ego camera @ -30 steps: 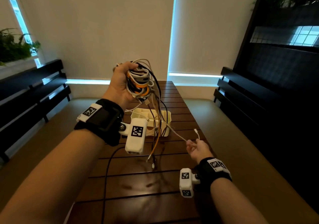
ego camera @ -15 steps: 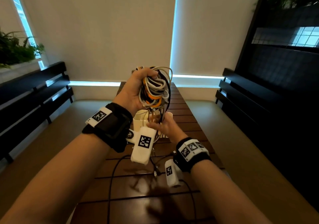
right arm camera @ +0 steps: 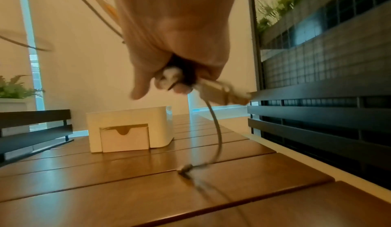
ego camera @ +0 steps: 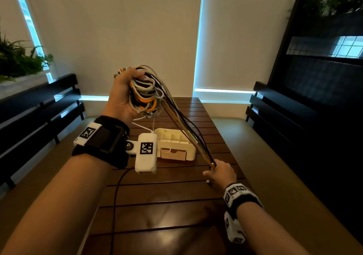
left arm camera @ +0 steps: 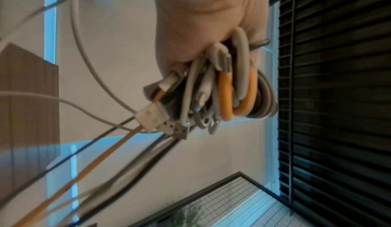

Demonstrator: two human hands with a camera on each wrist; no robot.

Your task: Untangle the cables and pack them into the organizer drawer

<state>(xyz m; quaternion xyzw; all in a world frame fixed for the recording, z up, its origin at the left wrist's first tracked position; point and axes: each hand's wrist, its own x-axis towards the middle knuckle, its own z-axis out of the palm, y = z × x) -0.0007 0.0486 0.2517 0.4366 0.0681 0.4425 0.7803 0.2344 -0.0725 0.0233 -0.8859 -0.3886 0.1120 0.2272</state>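
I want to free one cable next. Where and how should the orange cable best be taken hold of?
Probably on its straight run leaving the bundle, pinched from the side just below the left hand. Its loops are wedged among grey coils there, while the run stands apart. The right hand already holds several strands' ends.

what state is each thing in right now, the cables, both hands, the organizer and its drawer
cable bundle: coiled and tangled, held up above the table
cable strands: pulled taut from the bundle down to the right hand
left hand: grips the bundle
right hand: grips the strand ends, low over the table
organizer: upright on the table, top compartments open
drawer: slightly pulled out, with a thin white cable hanging at its front
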